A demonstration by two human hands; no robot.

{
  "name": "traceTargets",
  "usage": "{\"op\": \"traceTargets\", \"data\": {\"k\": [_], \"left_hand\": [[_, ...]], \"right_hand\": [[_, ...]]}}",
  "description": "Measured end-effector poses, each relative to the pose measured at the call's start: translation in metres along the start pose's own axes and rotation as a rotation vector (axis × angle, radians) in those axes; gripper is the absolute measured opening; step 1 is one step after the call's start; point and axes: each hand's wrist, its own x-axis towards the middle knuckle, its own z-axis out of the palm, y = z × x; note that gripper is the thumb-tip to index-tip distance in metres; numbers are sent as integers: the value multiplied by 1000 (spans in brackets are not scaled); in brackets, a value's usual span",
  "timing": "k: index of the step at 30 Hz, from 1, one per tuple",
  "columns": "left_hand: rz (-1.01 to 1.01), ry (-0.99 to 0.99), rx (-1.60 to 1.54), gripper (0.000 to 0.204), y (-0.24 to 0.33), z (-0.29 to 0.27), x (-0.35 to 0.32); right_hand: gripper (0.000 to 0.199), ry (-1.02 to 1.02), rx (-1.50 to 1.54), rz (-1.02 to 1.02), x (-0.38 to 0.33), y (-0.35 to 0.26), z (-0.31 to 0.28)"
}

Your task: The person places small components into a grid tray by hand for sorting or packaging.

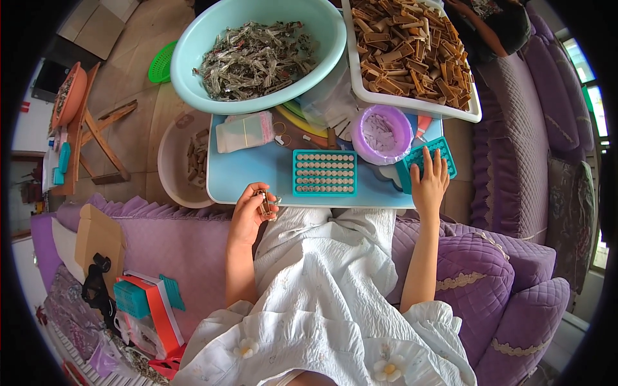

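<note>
My left hand (250, 215) is closed around a small brown casing (264, 203), held just off the table's front edge above my lap. A bit of shiny metal or clear film shows at its fingertips. My right hand (429, 177) reaches over a teal tray (444, 151) at the table's right side, fingers stretched out and touching it; the hand hides part of the tray. Between my hands, a second teal tray (325, 195) holds rows of round silvery pieces. Behind it to the right, a purple bowl (365, 154) contains small pale pieces.
On the blue table (248, 180) lies a bundle of pale packets (241, 132). A large light-blue basin (187, 83) of wrapped metallic pieces and a white bin (473, 114) of brown casings stand at the far side. A pale tub (170, 161) sits left of the table.
</note>
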Motion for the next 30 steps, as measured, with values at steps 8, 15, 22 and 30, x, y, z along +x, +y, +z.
{"op": "traceTargets", "data": {"k": [8, 15, 22, 30], "left_hand": [[-7, -31, -15, 20, 1, 11, -3], [-33, -131, 33, 21, 3, 35, -11], [-91, -256, 23, 21, -5, 50, -12], [-83, -240, -15, 21, -6, 42, -11]], "right_hand": [[38, 98, 60, -44, 3, 0, -8], [19, 182, 761, -119, -29, -57, -24], [24, -44, 677, -215, -24, -101, 12], [33, 3, 647, -129, -13, -113, 26]]}}
